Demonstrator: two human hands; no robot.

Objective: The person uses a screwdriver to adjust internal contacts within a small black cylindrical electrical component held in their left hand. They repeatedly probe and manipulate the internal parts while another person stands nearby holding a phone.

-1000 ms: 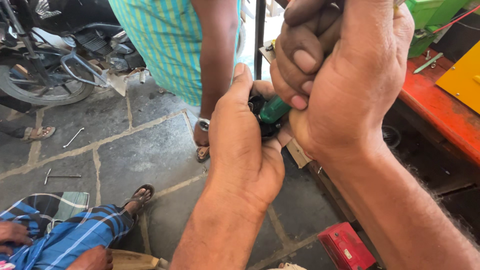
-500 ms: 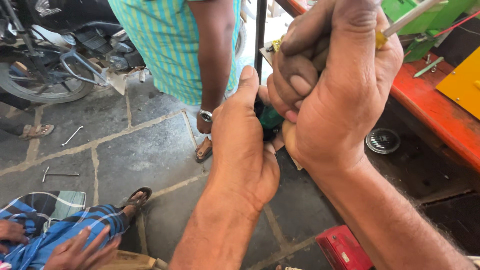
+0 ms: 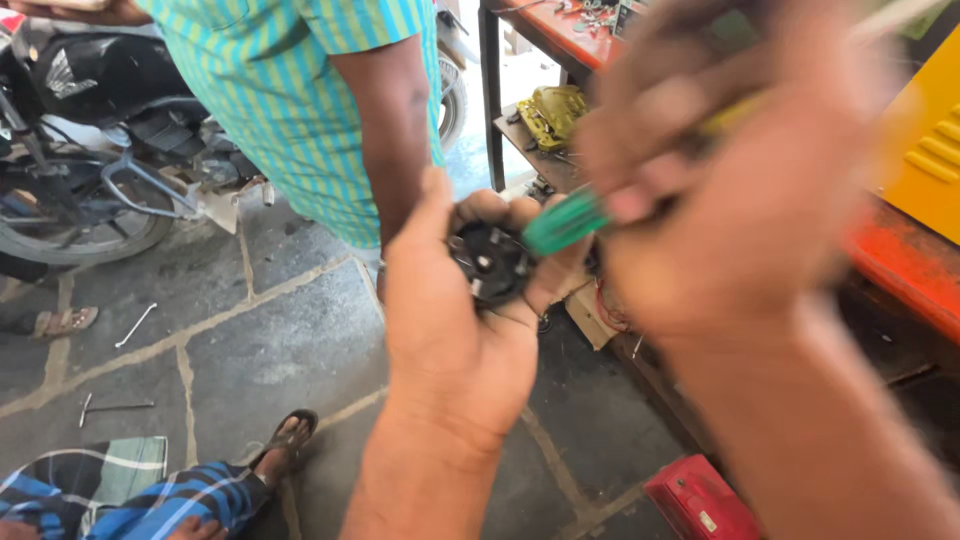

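1. Right hand (image 3: pixel 760 190), blurred and nearest the camera, is closed around a green-handled screwdriver (image 3: pixel 565 222); its long axis runs from upper right down to lower left, the tip end toward the left hand.
2. Left hand (image 3: pixel 455 330) cups a black round part (image 3: pixel 488 262) in curled fingers, its flat face turned up toward the camera, showing pale metal tabs.
3. Open stone floor (image 3: pixel 280 340) lies below and left of both hands; the orange bench (image 3: pixel 900 265) edge bounds the right.
4. Beyond, a person in a striped shirt (image 3: pixel 290 90) stands just behind the hands, a motorcycle (image 3: pixel 90 160) farther left.
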